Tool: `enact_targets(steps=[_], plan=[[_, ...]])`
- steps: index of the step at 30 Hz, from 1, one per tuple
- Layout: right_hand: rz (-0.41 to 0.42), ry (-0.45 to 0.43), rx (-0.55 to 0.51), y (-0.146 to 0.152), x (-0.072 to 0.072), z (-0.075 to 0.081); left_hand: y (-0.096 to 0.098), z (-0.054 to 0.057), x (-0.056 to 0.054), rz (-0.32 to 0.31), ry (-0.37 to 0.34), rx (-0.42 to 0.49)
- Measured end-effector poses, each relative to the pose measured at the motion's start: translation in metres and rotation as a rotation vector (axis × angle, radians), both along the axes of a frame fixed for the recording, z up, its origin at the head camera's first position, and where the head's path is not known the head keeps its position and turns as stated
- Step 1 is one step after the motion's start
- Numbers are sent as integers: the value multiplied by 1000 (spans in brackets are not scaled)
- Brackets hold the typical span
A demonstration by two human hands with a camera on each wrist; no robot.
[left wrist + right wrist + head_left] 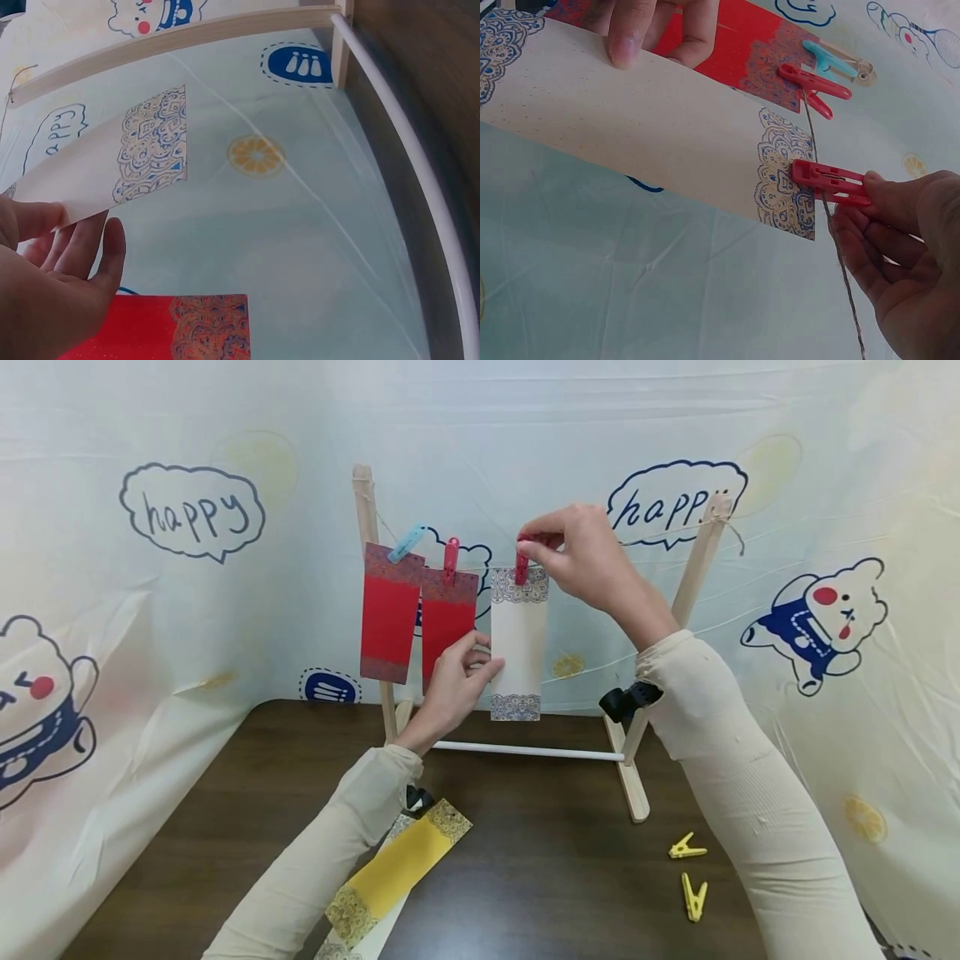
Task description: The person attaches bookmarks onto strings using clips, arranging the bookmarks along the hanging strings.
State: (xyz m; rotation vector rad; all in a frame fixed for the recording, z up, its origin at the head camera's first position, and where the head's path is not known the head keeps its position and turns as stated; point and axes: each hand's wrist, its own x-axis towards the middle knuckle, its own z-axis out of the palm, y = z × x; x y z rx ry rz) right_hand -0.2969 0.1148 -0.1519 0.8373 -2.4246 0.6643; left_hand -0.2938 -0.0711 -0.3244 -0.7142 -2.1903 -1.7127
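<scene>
A white paper card (517,643) with blue patterned bands at both ends hangs from a thin string. At its top edge sits a red clothespin (831,181), its handle end pinched between thumb and fingers of my right hand (581,556). With my left hand (456,675) I hold the card's left edge, thumb in front and fingers behind it. Just to the left hang two red cards (390,618), one under a blue clothespin (407,543), the other under a second red clothespin (451,560). My left hand partly covers the nearer red card.
The string runs between two wooden posts (697,560), joined low down by a white rod (525,749). On the dark table (540,860) a yellow card (401,868) lies over a white one, partly under my left forearm. Two yellow clothespins (694,896) lie at the right.
</scene>
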Motion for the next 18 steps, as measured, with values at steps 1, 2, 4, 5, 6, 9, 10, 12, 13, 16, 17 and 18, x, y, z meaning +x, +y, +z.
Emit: enact_targets(steps=[1,2,4,5,6,9,10,12,13,16,17,18], plan=[[-2,-9,7,0,0,-1,0,0,0,-3,0,1],[-4,-21,17,1,-1,-1,0,-1,0,-6,-1,3],[-8,-49,40,1,-1,-2,0,-2,1,-8,-9,4],[-7,-61,51,1,-2,-3,0,-3,1,-8,-16,2],[-9,-71,61,1,-2,-4,0,-4,1,-5,-25,-1],[-16,-64,79,3,-1,-8,-1,-7,0,1,-54,-11],[-24,-47,82,4,1,-10,-1,-8,0,0,-65,-14],[-49,6,74,8,5,-16,-1,-10,0,-6,-85,-17],[-60,49,63,10,8,-19,-2,-10,-1,-10,-92,-21],[-61,212,-2,18,20,-29,-5,-14,1,-15,-97,-18],[-55,264,-25,21,24,-33,-6,-16,2,-16,-95,-14],[-44,316,-47,25,29,-38,-8,-18,3,-20,-90,-6]])
